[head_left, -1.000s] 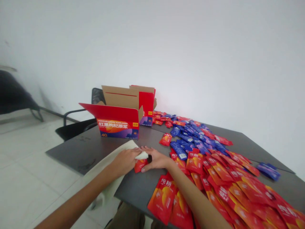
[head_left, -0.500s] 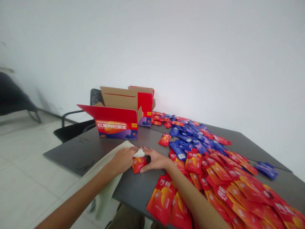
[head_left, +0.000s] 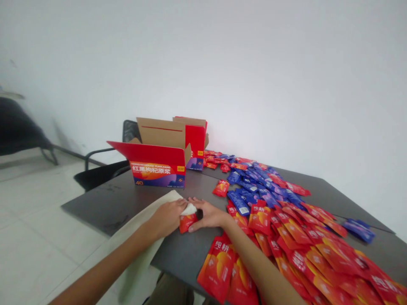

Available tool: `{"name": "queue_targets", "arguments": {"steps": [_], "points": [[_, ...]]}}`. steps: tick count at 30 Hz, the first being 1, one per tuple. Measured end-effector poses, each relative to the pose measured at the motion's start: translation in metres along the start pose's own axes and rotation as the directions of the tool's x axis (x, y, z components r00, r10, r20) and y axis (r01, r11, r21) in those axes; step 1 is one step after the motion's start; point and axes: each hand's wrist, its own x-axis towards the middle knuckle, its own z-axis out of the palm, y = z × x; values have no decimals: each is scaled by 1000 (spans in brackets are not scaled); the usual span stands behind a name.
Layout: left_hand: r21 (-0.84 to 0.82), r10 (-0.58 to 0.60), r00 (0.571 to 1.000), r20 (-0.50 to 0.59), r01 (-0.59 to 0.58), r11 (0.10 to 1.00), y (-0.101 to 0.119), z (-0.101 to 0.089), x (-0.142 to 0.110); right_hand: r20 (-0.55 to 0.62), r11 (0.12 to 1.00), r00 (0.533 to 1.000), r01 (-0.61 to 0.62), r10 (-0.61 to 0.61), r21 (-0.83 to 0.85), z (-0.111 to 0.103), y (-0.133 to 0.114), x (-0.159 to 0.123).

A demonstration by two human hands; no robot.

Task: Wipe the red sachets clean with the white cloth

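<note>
My left hand [head_left: 168,217] presses a pale cloth [head_left: 160,203] down over a small red pouch [head_left: 187,223] lying on the dark table [head_left: 178,254]. The cloth covers the pouch's upper part and trails off the table's left edge. Its folds sit pinched under my left fingers. Curved around the pouch's right side, my right hand [head_left: 208,215] has thumb and fingers apart, fingertips at the cloth and thumb by the pouch's lower right corner. Just right of that hand lies a heap of red pouches [head_left: 260,217].
An open red carton [head_left: 159,173] stands behind my hands, with a second carton [head_left: 195,140] farther back. Blue pouches [head_left: 251,182] spread across the table's middle. A lone red pouch [head_left: 221,187] lies nearer. A black chair [head_left: 104,171] is at the left.
My left hand and the cloth have shifted slightly right over the pouch, covering more of its top. My right hand stays around its right side. The view has shifted slightly.
</note>
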Motion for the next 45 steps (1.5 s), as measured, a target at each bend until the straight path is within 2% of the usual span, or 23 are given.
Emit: {"name": "queue_targets", "arguments": {"steps": [2,4,8,10,16,18,21,23,24,29,30,35,37,42,43,45], "points": [[-52,121,993,6,-120,991,7,2,-10,4,1000,1000,-8,8,-2,0,1,1],[-79,170,985,-7,-170,982,10,4,-15,5,1000,1000,1,-1,-6,0,1,1],[-16,-29,999,-29,29,999,-1,3,-1,-6,1000,1000,9,-9,-7,-1,-2,0],[6,-81,996,-30,81,997,-6,3,5,-3,1000,1000,4,-4,-5,-1,-3,-1],[-98,162,987,-6,-162,982,9,5,-14,2,1000,1000,-11,11,-4,0,-1,1],[-82,117,993,-18,-119,990,8,4,-13,-5,1000,1000,-4,4,2,0,-1,1],[-1,-40,999,-29,40,999,-3,2,1,-11,1000,1000,8,-8,12,-1,-2,0],[27,-81,996,-28,81,996,-7,3,6,-6,1000,1000,11,-11,13,-1,-3,-1],[24,-62,998,-26,63,998,-6,3,5,-5,1000,1000,8,-8,14,-1,-3,-1],[-88,179,984,-13,-179,980,9,7,-15,-15,1000,1000,14,-14,10,1,1,1],[-91,168,986,-16,-169,981,8,7,-15,-16,1000,1000,15,-15,8,1,1,1],[10,-84,996,-22,84,996,-9,0,4,1,1000,1000,4,-4,16,-1,-2,-1],[21,-70,997,-25,70,997,-7,1,4,11,1000,1000,1,-1,13,-1,-2,0],[-72,166,986,-22,-167,983,11,4,-14,6,1000,1000,7,-7,-9,1,2,2],[-78,157,987,-25,-158,984,10,3,-14,5,1000,1000,9,-9,-11,1,2,2],[-45,54,998,-29,-55,997,3,1,-8,3,1000,1000,0,0,-14,0,1,1]]}}
